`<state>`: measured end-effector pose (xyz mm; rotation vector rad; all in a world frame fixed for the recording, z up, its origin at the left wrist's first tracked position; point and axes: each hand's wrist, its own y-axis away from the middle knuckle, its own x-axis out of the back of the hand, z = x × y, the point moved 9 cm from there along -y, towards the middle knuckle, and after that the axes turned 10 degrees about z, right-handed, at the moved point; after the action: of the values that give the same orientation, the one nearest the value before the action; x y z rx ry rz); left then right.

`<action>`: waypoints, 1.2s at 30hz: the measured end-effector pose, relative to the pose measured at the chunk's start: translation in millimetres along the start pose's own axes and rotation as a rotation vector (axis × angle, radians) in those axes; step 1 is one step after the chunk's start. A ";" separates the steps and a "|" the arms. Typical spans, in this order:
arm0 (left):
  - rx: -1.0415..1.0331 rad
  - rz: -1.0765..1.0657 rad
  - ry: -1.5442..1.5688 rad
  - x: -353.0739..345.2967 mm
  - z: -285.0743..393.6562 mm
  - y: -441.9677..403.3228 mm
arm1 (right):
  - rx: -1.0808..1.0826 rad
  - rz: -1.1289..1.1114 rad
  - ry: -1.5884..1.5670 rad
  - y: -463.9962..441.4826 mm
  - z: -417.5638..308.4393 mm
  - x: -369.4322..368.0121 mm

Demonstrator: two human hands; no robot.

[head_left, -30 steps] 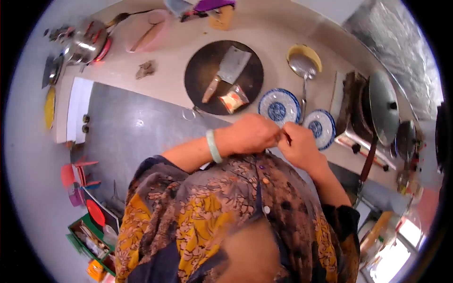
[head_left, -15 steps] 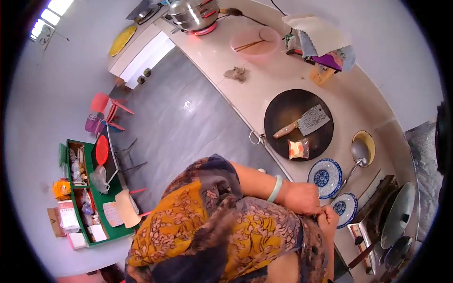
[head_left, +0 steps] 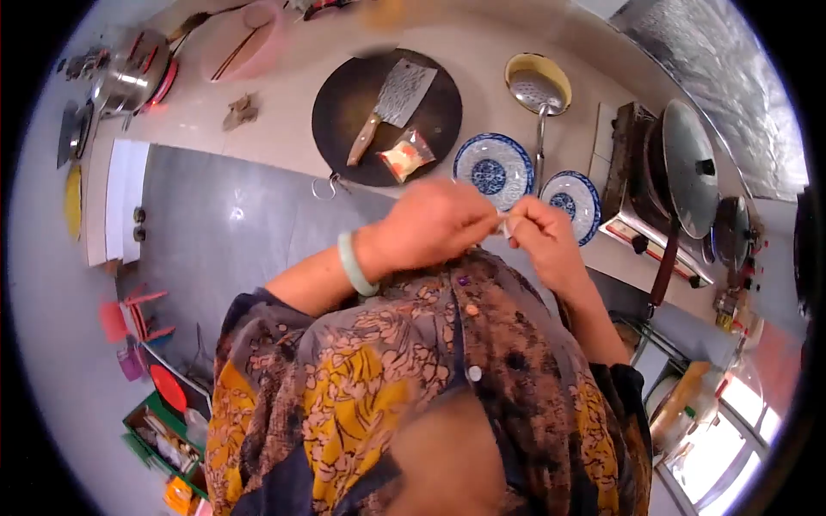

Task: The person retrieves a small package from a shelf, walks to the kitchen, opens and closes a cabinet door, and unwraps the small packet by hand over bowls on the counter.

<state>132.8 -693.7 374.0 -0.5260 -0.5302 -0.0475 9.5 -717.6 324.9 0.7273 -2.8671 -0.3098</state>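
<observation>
Pale scrap (head_left: 506, 227), tiny and partly covered by fingers, sits right where the two hands meet in my head view, held in the air in front of the patterned shirt (head_left: 361, 370). I see the left hand (head_left: 430, 225) coming in from one side, jade-coloured bangle (head_left: 354, 265) behind it, its fingers curled and the thumb and forefinger closed at the scrap. From the other side the right hand (head_left: 546, 236) meets it, fingers bent, tips likewise pinched there. Neither hand is nearer: I read both as touching it, with hardly any gap between their fingertips. Its long axis I cannot tell; too little shows. Beyond the hands, on the counter, lies the larger blue-rimmed plate (head_left: 491, 174), almost straight ahead; the smaller plate (head_left: 578, 198) is near the right hand. Ahead and to the left, the printed packet (head_left: 406, 156) rests on the round dark board (head_left: 337, 110), apart from both hands.
</observation>
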 end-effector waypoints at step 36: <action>-0.612 0.513 0.662 122.6 188.5 -7.3 | 0.957 -0.006 0.352 134.8 -254.1 -16.1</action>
<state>148.9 -596.6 576.3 -1.1743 0.2967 0.1088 16.4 -634.2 600.6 0.7915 -2.5414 1.1385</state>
